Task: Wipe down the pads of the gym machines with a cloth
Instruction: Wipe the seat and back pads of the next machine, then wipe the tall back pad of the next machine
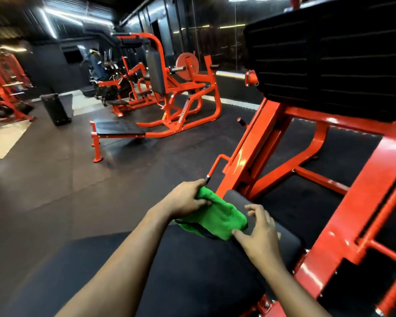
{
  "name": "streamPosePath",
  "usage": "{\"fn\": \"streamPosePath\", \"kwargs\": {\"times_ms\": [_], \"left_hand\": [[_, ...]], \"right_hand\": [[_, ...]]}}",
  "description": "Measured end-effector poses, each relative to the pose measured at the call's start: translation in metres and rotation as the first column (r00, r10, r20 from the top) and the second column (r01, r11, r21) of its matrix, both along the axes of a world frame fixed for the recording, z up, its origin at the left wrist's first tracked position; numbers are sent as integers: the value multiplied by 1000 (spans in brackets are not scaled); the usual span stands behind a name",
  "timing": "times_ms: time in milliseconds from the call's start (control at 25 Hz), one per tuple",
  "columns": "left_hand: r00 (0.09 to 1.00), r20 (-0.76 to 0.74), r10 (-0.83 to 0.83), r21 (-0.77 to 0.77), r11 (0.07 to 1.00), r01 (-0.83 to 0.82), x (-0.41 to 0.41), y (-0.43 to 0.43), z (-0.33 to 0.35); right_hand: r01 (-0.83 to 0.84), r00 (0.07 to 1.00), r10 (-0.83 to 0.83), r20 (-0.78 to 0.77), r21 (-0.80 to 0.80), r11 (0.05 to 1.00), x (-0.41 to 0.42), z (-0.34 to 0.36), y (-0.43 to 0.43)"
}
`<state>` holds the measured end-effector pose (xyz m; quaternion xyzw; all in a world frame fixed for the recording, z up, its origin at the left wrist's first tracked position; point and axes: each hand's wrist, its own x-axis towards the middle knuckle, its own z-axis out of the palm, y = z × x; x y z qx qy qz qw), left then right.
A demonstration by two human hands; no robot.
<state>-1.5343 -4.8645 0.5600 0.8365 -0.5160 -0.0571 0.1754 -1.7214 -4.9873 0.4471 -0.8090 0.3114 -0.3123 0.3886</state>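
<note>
**Figure. Person leaning over the black seat pad [286,243] of an orange press machine.**

The green cloth [217,216] lies bunched on the upper part of this pad, near the edge that meets the orange frame [268,138]. The left hand [188,200] holds the cloth's far end, fingers curled into the fabric. The right hand [258,227] is spread wide and grasps nothing. Its thumb lies against the cloth's near edge, and whether its fingers touch the pad cannot be told. The cloth appears to be in the course of being flattened for a stroke, and most of the pad is not under it.

Likely faults from this position:

- **(a)** A bunched cloth meets the pad only over a small patch, so a stroke made now would probably leave strips unwiped.
- **(b)** Only one hand grips. A pull to the left could drag the cloth over the pad's edge and onto the floor.
- **(c)** A thin handle [215,165] stands just beyond the left knuckles. A forward stroke could strike it or snag the fabric.
- **(d)** The ribbed footplate [329,65] hangs ahead and above, so leaning in to reach further could bring the head near it.

A second machine [181,88] stands well apart across the floor.
</note>
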Motion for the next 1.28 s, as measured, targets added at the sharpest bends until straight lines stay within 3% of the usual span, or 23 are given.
{"fn": "streamPosePath", "kwargs": {"times_ms": [80, 200, 320, 400, 520, 600, 760, 840, 960, 1080, 1200, 1280], "left_hand": [[991, -103, 88, -15, 996, -90, -17, 17, 75], [957, -263, 124, -91, 984, -152, -55, 47, 170], [809, -581, 91, -136, 969, -206, -95, 95, 252], [755, -651, 77, -147, 963, -225, -105, 133, 278], [759, -644, 98, -76, 979, -190, -118, 180, 291], [777, -619, 110, -22, 987, -157, -133, 204, 294], [899, -317, 301, 87, 954, -289, -139, 229, 299], [910, -161, 381, 132, 922, -363, -128, 236, 309], [895, 87, 438, 192, 874, -446, -120, 235, 331], [863, 159, 479, 49, 869, -492, -118, 226, 344], [905, -24, 424, -166, 891, -422, -117, 219, 355], [935, -40, 352, -247, 903, -350, -116, 215, 368]], "right_hand": [[-189, 979, 172, 107, 183, 965, -3, 80, 22], [-467, 883, 431, 186, 439, 768, -12, 190, 69], [-570, 815, 516, 264, 526, 631, -35, 278, 117], [-589, 798, 539, 270, 544, 598, -47, 312, 134], [-578, 802, 548, 239, 542, 610, -56, 345, 148], [-574, 801, 582, 141, 462, 677, -57, 364, 152], [-544, 815, 551, -181, 91, 834, -52, 399, 132], [-462, 866, 448, -220, -11, 887, -58, 416, 115], [-357, 925, 346, -159, -44, 933, -77, 431, 87], [-232, 973, 231, -21, -34, 972, -93, 438, 67], [-147, 988, 149, 45, -51, 988, -99, 442, 49], [-63, 995, 65, 82, -27, 998, -102, 446, 34]]}}
